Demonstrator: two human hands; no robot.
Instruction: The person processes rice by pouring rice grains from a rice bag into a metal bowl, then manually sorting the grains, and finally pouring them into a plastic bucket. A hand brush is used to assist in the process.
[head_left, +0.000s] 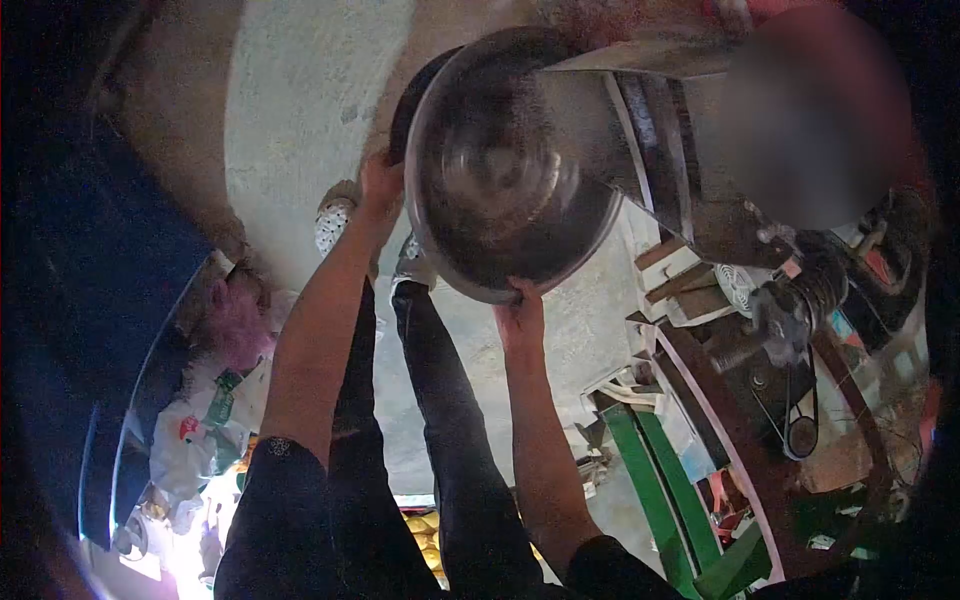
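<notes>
A large dark round basin [500, 170] is tilted so that its inside faces me. My left hand [383, 185] is closed at its left side, where a second dark curved rim [408, 112] shows behind the basin; the fingertips are hidden. On the lower edge, my right hand [522, 303] grips the rim, thumb on the inner side. The basin's right side overlaps the sheet-metal chute [650, 140] of a machine. Below the basin are my legs and a white shoe with dark holes [334, 225].
At the right stand a machine with a belt pulley [801, 436], a coil-like metal part [800, 300] and a green frame [650, 490]. A blurred patch covers the upper right. Plastic bags [195, 440] lie at the left beside a dark blue surface [90, 300]. Concrete floor [300, 90] runs between.
</notes>
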